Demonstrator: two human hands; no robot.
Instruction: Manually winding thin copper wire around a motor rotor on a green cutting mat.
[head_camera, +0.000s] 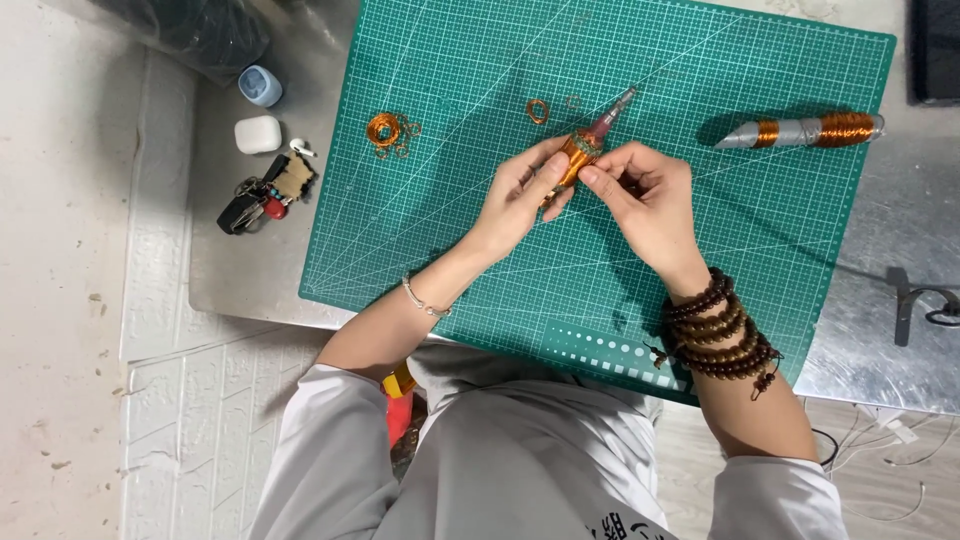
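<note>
Hands meet over the middle of a green cutting mat (480, 250) that lies on a grey metal table (245, 260). The left hand (520, 195) is closed on a copper-wound tool (582, 150), thumb and fingertips pinching its orange coiled body from the left. The right hand (645, 195) is closed on the same tool from the right, thumb tip pressed to the coil just beside the left thumb. The tool tilts up and to the right, and its grey-pink tip (615, 110) pokes out clear of both hands above the mat.

One thin bracelet (425, 300) circles the left wrist; several loops of dark brown beads (720, 335) wrap the right wrist, too bunched to count surely.

On the mat, one small pile of copper rings (385, 130) lies to the upper left, well apart from the hands, and two loose copper rings (540, 110) lie near the tool's tip. One grey tapered rod (800, 132) with two bands of copper wire lies on the mat to the upper right.

Off the mat to the left, on the table, sit one white earbud case (258, 134), one small blue case (260, 85) and one bunch of keys (262, 195).
</note>
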